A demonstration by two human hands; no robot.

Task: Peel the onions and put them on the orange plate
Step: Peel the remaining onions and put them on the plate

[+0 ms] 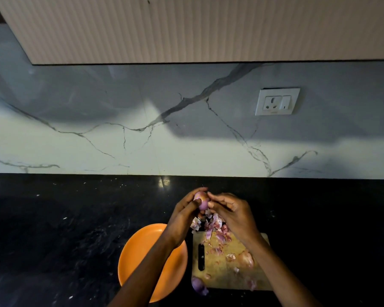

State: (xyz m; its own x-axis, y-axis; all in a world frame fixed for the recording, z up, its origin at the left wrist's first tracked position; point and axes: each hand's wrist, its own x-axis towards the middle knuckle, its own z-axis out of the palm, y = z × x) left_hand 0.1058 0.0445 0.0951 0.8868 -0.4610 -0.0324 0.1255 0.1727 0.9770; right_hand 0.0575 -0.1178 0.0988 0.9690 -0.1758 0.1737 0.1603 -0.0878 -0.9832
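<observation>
My left hand (184,216) grips a small purple onion (201,201) above the black counter, fingers curled round it. My right hand (233,214) pinches at the onion's right side with its fingertips. Below the hands lies a heap of purple and white onion skins (213,224) at the far end of a wooden cutting board (222,269). An unpeeled brownish onion (245,259) lies on the board, partly under my right forearm. Another purple onion (198,285) sits at the board's near left corner. The orange plate (140,247) lies left of the board, partly under my left forearm; what shows of it holds nothing.
A black slot or handle (201,257) runs along the board's left side. Loose skin scraps (251,283) dot the board. The black counter (64,229) stretches left and right. Behind it stands a marble backsplash with a white socket (277,101), under a ribbed cabinet.
</observation>
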